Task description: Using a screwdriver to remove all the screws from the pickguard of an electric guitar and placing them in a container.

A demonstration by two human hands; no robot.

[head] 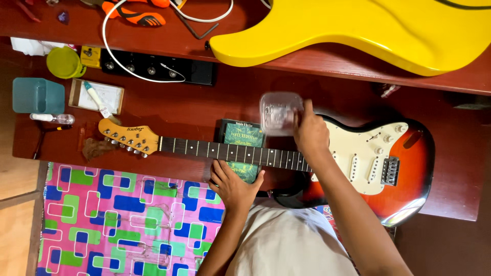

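Right hand (pixel 310 134) gripping blurred clear container (pixel 280 113), left hand (pixel 234 185) lying spread under sunburst guitar (pixel 358 158) neck, risking spillage onto strings.

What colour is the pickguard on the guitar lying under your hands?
Cream-white pickguard on the sunburst guitar, clearest in the head view.

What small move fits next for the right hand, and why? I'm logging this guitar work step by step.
Probably lower the clear plastic container onto the table: the right hand holds it, blurred, above the guitar neck, while the left hand rests at the green book under the neck.
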